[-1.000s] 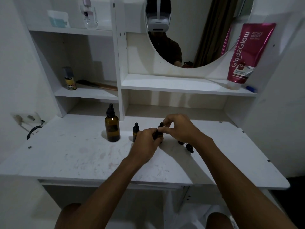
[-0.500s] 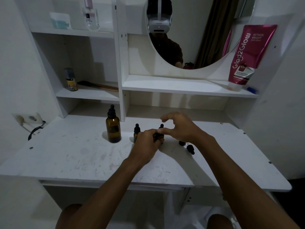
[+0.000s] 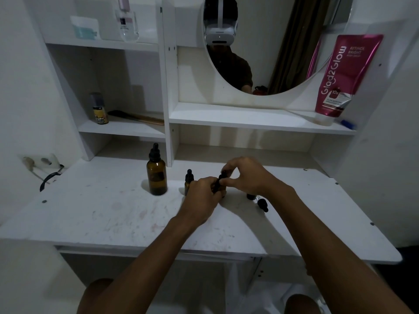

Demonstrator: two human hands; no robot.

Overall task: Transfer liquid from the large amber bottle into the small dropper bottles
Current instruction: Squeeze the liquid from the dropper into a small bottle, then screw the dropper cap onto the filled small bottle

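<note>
Right hand [image 3: 247,176] shifted slightly on black dropper cap [image 3: 222,175], left hand [image 3: 204,196] gripping small dark bottle [image 3: 215,188].

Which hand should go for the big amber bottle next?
Left. The left hand is nearer the big amber bottle, with only one small bottle between. The right hand pinches the held bottle's cap and would have to cross over.

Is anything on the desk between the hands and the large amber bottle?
Yes: a small dropper bottle stands upright between the left hand and the large amber bottle, right beside the knuckles. Otherwise bare desktop.
</note>
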